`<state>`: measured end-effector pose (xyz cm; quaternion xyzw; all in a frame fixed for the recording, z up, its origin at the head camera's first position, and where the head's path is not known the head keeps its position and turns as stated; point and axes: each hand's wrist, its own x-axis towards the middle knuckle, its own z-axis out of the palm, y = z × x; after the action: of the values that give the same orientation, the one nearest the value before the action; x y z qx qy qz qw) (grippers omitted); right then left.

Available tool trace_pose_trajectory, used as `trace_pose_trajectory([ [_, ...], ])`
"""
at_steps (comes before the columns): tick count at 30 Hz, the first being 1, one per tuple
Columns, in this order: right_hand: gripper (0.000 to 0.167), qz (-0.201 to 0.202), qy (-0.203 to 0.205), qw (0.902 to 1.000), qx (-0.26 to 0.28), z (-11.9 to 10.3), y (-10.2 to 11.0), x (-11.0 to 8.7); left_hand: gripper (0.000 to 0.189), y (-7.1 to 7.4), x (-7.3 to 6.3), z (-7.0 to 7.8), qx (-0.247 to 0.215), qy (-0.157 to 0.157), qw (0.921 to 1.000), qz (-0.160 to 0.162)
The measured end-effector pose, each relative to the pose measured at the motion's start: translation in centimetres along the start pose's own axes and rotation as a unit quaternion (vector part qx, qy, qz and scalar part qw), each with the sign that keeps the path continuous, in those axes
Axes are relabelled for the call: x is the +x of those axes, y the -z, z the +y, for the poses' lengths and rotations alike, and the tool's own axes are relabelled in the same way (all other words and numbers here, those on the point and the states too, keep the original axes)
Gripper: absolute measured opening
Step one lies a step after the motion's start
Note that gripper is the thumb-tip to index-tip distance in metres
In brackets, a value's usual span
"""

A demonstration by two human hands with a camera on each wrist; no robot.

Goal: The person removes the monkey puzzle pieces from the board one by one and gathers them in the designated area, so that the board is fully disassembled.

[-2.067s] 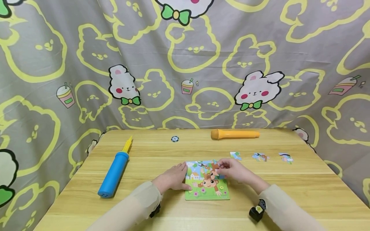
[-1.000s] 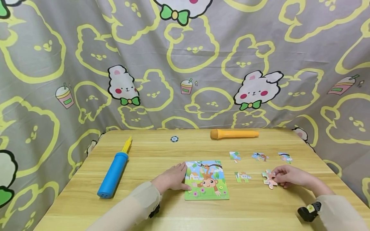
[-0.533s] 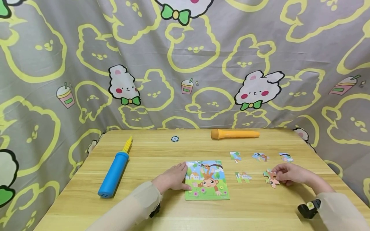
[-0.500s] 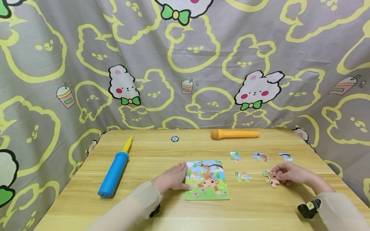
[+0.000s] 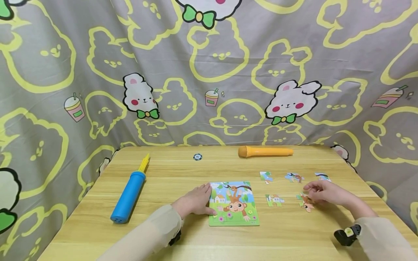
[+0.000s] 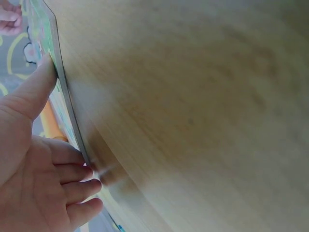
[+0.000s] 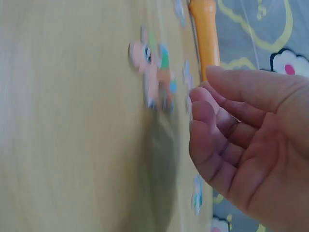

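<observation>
A square jigsaw board (image 5: 240, 206) with a monkey picture lies flat on the table. My left hand (image 5: 196, 199) rests along its left side, fingers at the far corner and thumb (image 6: 41, 84) on its face, as the left wrist view shows. Over a loose jigsaw piece (image 5: 306, 207) with a monkey's eye hovers my right hand (image 5: 330, 194). In the right wrist view its fingers (image 7: 203, 145) are loosely curled, holding nothing, apart from the piece (image 7: 150, 67). Left of it lies a house piece (image 5: 274, 200). Behind are a leaf piece (image 5: 266, 177), a branch piece (image 5: 294, 177) and a partly hidden piece (image 5: 322, 176).
A blue hand pump (image 5: 128, 197) with a yellow nozzle lies at the left. Near the back edge are a round poker chip (image 5: 197, 157) and an orange toy microphone (image 5: 266, 151). A patterned curtain (image 5: 176, 65) hangs around the wooden table.
My right hand moved right from the board with the monkey-eye piece, set it down beside the house piece and let go, lifting slightly. My left hand stays put.
</observation>
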<state>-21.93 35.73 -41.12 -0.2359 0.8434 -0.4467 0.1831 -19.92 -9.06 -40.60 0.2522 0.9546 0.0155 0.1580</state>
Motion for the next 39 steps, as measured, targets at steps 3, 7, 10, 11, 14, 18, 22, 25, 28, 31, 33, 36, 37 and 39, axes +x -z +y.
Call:
trace_pose_trajectory([
  [3, 0.031, 0.012, 0.018, 0.9997, 0.005, -1.1, -0.7, 0.7, 0.091, 0.0, 0.0, 0.0, 0.0, 0.0, 1.0, 0.0],
  [7, 0.037, 0.039, 0.006, 0.9992, -0.005, -2.9, -1.9, 1.7, 0.09, 0.1, -0.1, 0.0, -0.002, 0.001, 1.0, -0.001],
  [10, 0.036, 0.051, 0.011, 0.9982, -0.03, -4.1, -2.9, 2.6, 0.09, 0.1, -0.1, 0.0, -0.004, 0.003, 1.0, -0.002],
  [11, 0.036, 0.051, 0.02, 0.9979, -0.035, -4.4, -3.3, 2.9, 0.09, 0.1, -0.1, 0.0, -0.003, 0.003, 1.0, -0.002],
  [14, 0.034, 0.047, 0.044, 0.9972, -0.038, -5.4, -4.6, 4.0, 0.09, 0.1, -0.1, 0.0, -0.002, 0.003, 1.0, -0.003],
  [18, 0.032, 0.036, 0.07, 0.9962, -0.037, -6.3, -6.5, 5.6, 0.09, 0.1, 0.0, 0.0, 0.001, 0.001, 1.0, -0.003],
  [22, 0.03, 0.014, 0.087, 0.9953, -0.039, -6.9, -8.6, 7.0, 0.09, 0.0, -0.1, 0.0, 0.0, 0.0, 1.0, -0.001],
  [25, 0.029, 0.002, 0.089, 0.9947, -0.051, -7.1, -10.0, 7.8, 0.09, -0.1, -0.2, 0.0, 0.001, -0.002, 1.0, 0.0],
  [28, 0.029, -0.001, 0.085, 0.9935, -0.076, -7.2, -11.1, 8.5, 0.09, -0.1, -0.3, 0.0, 0.0, -0.003, 1.0, 0.0],
  [31, 0.03, 0.002, 0.083, 0.9909, -0.105, -7.2, -11.9, 9.0, 0.09, -0.1, -0.3, 0.0, -0.001, -0.002, 1.0, -0.001],
  [33, 0.03, 0.002, 0.084, 0.989, -0.122, -7.2, -12.3, 9.2, 0.09, 0.0, -0.3, 0.0, -0.002, -0.002, 1.0, 0.0],
  [36, 0.031, -0.003, 0.088, 0.9868, -0.136, -7.3, -12.6, 9.5, 0.09, 0.0, -0.2, 0.0, -0.002, -0.002, 1.0, 0.0],
  [37, 0.032, -0.005, 0.089, 0.9861, -0.14, -7.3, -12.7, 9.5, 0.09, 0.0, -0.2, 0.0, -0.002, -0.002, 1.0, 0.001],
  [39, 0.033, -0.009, 0.091, 0.9843, -0.151, -7.4, -12.8, 9.6, 0.09, 0.0, -0.2, 0.0, -0.001, -0.001, 1.0, 0.001],
])
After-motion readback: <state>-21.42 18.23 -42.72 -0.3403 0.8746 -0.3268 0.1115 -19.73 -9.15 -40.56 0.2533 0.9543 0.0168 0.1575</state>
